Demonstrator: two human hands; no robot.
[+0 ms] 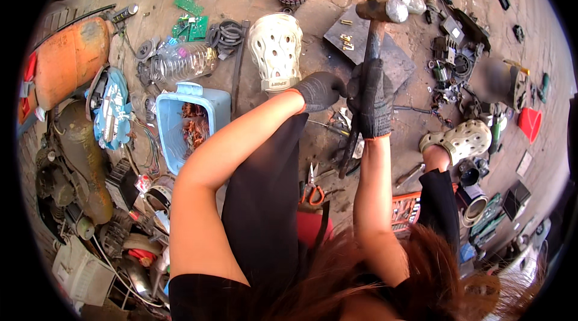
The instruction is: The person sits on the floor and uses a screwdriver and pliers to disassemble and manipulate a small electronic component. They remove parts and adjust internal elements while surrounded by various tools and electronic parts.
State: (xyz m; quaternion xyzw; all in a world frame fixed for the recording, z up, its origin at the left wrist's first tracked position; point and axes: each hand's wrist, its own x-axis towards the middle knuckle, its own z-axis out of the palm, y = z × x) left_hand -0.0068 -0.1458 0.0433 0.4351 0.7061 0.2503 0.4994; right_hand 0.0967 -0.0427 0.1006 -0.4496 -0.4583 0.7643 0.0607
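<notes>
My right hand [374,104], in a dark glove with an orange cuff, is wrapped round the handle of a hammer [374,41]. The hammer's head is raised toward the far side, over the corner of a dark metal plate [394,59]. My left hand [319,91], gloved alike, is closed beside the right one, its fingertips bent inward. Whatever those fingers may hold is hidden. Several small brass-coloured pieces [346,41] lie on the plate. Scissors [312,188] with orange handles rest on the ground nearer to me.
At left, a blue bin [224,104] contains copper-coloured scrap [194,125]. Beyond it lie a clear plastic bottle [183,63] and green circuit boards [191,28]. My clog-clad feet flank the work area. Metal parts [445,50] clutter the right; an orange tank [72,62] lies far left.
</notes>
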